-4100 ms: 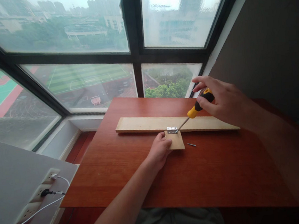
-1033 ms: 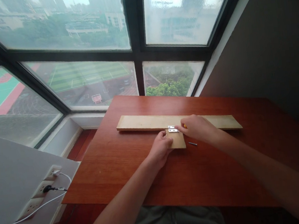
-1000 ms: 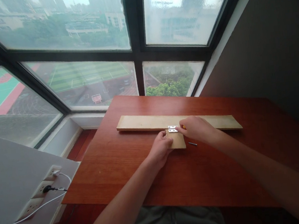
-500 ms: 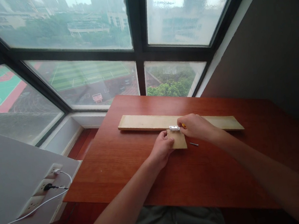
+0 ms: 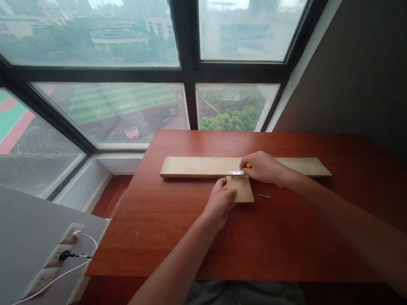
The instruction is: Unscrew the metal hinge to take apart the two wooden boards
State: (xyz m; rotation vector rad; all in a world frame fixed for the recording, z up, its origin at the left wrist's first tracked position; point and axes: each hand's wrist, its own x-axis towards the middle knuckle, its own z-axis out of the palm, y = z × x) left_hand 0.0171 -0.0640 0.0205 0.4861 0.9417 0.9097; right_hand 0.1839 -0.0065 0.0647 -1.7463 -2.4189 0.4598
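Touching the hinge point(image 5: 236, 173), the right hand point(image 5: 260, 167) grips a screwdriver point(image 5: 249, 165) (left hand point(image 5: 219, 200) clamped on small board point(image 5: 243, 191)).

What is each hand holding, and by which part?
The left hand grips the small board by its left edge. The right hand holds a yellow object, exact part hidden, its fingertips at the right end of the hinge.

R hand point(image 5: 262, 168) now down by hinge point(image 5: 237, 173), s'driver point(image 5: 249, 165) mostly hidden, vs earlier.
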